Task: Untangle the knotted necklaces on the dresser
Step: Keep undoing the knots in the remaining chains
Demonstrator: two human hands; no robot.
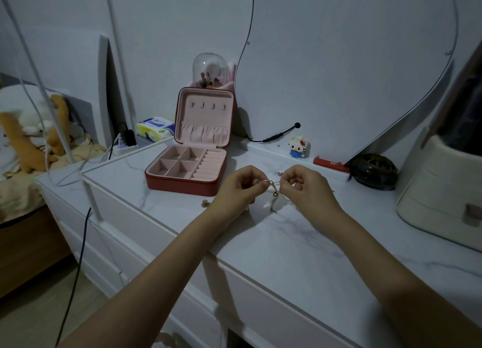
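A thin gold knotted necklace tangle (273, 188) hangs between my two hands above the white marble dresser top (300, 243). My left hand (241, 185) pinches the chain at its left end with fingers curled. My right hand (302, 184) pinches it from the right, close to the left hand. A small bead and loose chain ends dangle below the pinch down toward the dresser. Another small gold piece (205, 204) lies on the dresser just left of my left wrist.
An open red jewellery box (187, 165) with pink lining stands behind my left hand. A mirror (339, 60) leans at the back, with a small block figure (298, 146), a red bar (330, 163) and a dark round object (374, 171). A cream container (443, 191) stands at right.
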